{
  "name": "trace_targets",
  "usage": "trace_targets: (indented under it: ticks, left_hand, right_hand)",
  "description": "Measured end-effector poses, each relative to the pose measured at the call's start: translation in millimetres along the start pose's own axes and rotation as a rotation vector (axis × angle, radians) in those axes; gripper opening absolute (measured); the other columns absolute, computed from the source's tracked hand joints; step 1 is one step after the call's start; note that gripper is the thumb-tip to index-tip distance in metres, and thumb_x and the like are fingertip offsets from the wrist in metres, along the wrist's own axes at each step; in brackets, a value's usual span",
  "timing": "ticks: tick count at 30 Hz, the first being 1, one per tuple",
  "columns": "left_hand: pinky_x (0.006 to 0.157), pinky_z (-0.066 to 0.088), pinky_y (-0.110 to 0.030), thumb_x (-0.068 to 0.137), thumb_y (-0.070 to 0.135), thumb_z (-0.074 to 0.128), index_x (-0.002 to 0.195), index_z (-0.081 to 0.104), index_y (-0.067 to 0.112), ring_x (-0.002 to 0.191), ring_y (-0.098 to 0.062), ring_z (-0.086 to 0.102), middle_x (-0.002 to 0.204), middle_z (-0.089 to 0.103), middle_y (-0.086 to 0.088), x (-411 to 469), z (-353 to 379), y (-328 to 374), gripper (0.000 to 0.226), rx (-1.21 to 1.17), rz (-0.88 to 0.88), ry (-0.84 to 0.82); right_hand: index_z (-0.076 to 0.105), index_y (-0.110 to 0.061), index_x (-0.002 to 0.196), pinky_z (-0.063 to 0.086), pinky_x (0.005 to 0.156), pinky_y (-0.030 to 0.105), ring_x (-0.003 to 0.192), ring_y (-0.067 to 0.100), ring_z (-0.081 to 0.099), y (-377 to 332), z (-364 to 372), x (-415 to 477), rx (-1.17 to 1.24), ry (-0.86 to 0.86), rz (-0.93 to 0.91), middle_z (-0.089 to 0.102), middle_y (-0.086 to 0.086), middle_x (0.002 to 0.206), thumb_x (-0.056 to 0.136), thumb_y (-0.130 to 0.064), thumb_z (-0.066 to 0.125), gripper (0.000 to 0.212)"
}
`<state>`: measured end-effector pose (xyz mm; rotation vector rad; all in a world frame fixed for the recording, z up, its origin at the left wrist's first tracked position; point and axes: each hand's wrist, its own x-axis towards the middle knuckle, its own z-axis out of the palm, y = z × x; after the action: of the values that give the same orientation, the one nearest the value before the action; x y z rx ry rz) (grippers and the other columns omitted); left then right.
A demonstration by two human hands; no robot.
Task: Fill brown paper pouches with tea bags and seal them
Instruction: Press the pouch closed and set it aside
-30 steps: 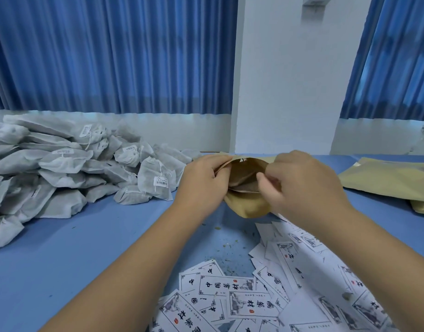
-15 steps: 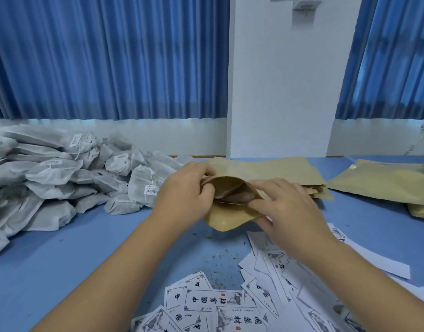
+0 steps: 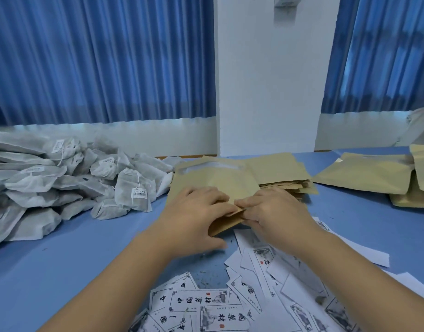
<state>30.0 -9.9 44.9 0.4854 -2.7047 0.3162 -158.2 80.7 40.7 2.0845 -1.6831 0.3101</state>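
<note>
Pouch (image 3: 227,221) is laid low on the table (image 3: 62,259), just in front of the stack (image 3: 278,171) of flat pouches, and its near edge is pinched by both hands. Half a second earlier it was held up off the table with its mouth gaping. Now the mouth is pressed flat and no opening is seen. The left hand (image 3: 196,212) is spread over the left part, with the fingers on top and the thumb below the edge, so the paper is grasped. The right hand (image 3: 273,212) is curled on the right end of the same edge, with the fingertips clamped on it. The hands have been brought lower and closer together, and are almost touching at the fingertips. Much of the pouch is hidden under them, and where its far end stops against the stack cannot be told.

A heap of tea bags (image 3: 62,183) with strings and tags is piled at the left, near the left hand but apart from it. Printed labels (image 3: 206,305) are scattered on the near side, some under the right wrist and just beside the pouch's edge. Tea crumbs (image 3: 206,271) are strewn between them. More pouches (image 3: 364,173) are laid well apart on the right. Blue curtains (image 3: 98,56) and a white pillar (image 3: 266,80) are seen behind the table.
</note>
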Motion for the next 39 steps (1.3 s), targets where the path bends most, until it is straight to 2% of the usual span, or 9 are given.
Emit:
trace_targets:
  ticks: [5, 8, 15, 19, 25, 31, 34, 37, 39]
  left_hand:
    - [0.087, 0.047, -0.037, 0.082, 0.014, 0.068, 0.141, 0.044, 0.022, 0.11, -0.025, 0.055, 0.127, 0.055, 0.0, 0, 11, 3, 0.065, -0.033, -0.074, 0.093]
    - [0.07, 0.057, -0.035, 0.071, 0.001, 0.078, 0.113, 0.069, 0.008, 0.094, -0.029, 0.067, 0.111, 0.068, -0.008, -1, 13, 10, 0.043, 0.008, -0.077, 0.245]
    - [0.047, 0.039, -0.028, 0.033, -0.011, 0.076, 0.096, 0.073, 0.013, 0.065, -0.027, 0.059, 0.084, 0.064, -0.007, -12, -2, 19, 0.067, 0.206, -0.157, 0.336]
    - [0.041, 0.038, -0.028, 0.038, -0.022, 0.069, 0.082, 0.076, 0.008, 0.055, -0.029, 0.056, 0.068, 0.062, -0.008, -24, -26, 14, 0.054, 0.25, -0.17, 0.472]
    - [0.048, 0.045, -0.034, 0.06, -0.016, 0.051, 0.084, 0.077, 0.009, 0.058, -0.029, 0.056, 0.07, 0.065, -0.006, -73, -64, 12, 0.043, 0.323, -0.149, 0.57]
    - [0.05, 0.052, -0.038, 0.055, 0.001, 0.083, 0.092, 0.077, 0.011, 0.063, -0.028, 0.062, 0.079, 0.066, -0.004, -135, -48, 40, 0.038, 0.177, -0.218, 0.206]
    - [0.057, 0.055, -0.034, 0.067, 0.016, 0.084, 0.097, 0.076, 0.015, 0.073, -0.025, 0.066, 0.089, 0.067, -0.002, -150, -40, 49, 0.031, 0.074, -0.263, 0.034]
    - [0.076, 0.054, -0.034, 0.092, 0.027, 0.054, 0.12, 0.066, 0.024, 0.099, -0.021, 0.062, 0.118, 0.06, 0.006, -155, -35, 58, 0.029, 0.009, -0.33, -0.069]
    - [0.082, 0.05, -0.029, 0.099, 0.032, 0.04, 0.137, 0.048, 0.037, 0.11, -0.015, 0.057, 0.136, 0.047, 0.017, -158, -32, 62, 0.039, -0.014, -0.406, -0.127]
  right_hand:
    - [0.071, -0.023, 0.108, 0.045, 0.086, 0.03, 0.106, 0.012, 0.058, 12, 0, -4, 0.115, 0.004, 0.131, 0.064, -0.014, 0.12, 0.1, -0.035, 0.043, 0.032]
    - [0.069, -0.025, 0.109, 0.045, 0.086, 0.028, 0.104, 0.009, 0.057, 14, -3, -5, 0.108, -0.023, 0.141, 0.064, -0.013, 0.116, 0.101, -0.036, 0.04, 0.033]
    - [0.07, -0.02, 0.109, 0.05, 0.079, 0.034, 0.1, 0.022, 0.062, 14, -28, -6, 0.121, 0.128, 0.13, 0.066, -0.003, 0.111, 0.097, -0.029, 0.05, 0.025]
    - [0.075, -0.007, 0.083, 0.056, 0.058, 0.039, 0.074, 0.028, 0.069, -7, -49, -8, 0.192, 0.438, 0.007, 0.073, 0.004, 0.094, 0.079, 0.0, 0.07, 0.01]
    - [0.071, -0.002, 0.08, 0.056, 0.052, 0.036, 0.071, 0.027, 0.069, -50, -60, -23, 0.185, 0.618, -0.177, 0.072, 0.007, 0.101, 0.079, 0.002, 0.068, 0.005]
    - [0.048, -0.023, 0.116, 0.044, 0.038, 0.027, 0.05, 0.013, 0.054, -85, -45, -56, 0.145, 0.268, -0.242, 0.066, -0.007, 0.087, 0.062, -0.007, 0.083, 0.067]
    - [0.06, -0.025, 0.113, 0.048, 0.043, 0.027, 0.064, 0.013, 0.063, -89, -37, -64, 0.162, 0.14, -0.269, 0.066, -0.01, 0.087, 0.066, -0.012, 0.081, 0.053]
    - [0.066, -0.027, 0.11, 0.054, 0.058, 0.032, 0.081, 0.015, 0.065, -91, -34, -69, 0.226, 0.021, -0.294, 0.065, -0.011, 0.105, 0.087, -0.019, 0.063, 0.025]
    - [0.057, -0.03, 0.121, 0.052, 0.075, 0.034, 0.096, 0.015, 0.061, -89, -30, -71, 0.24, -0.073, -0.244, 0.059, -0.015, 0.115, 0.099, -0.031, 0.042, 0.027]
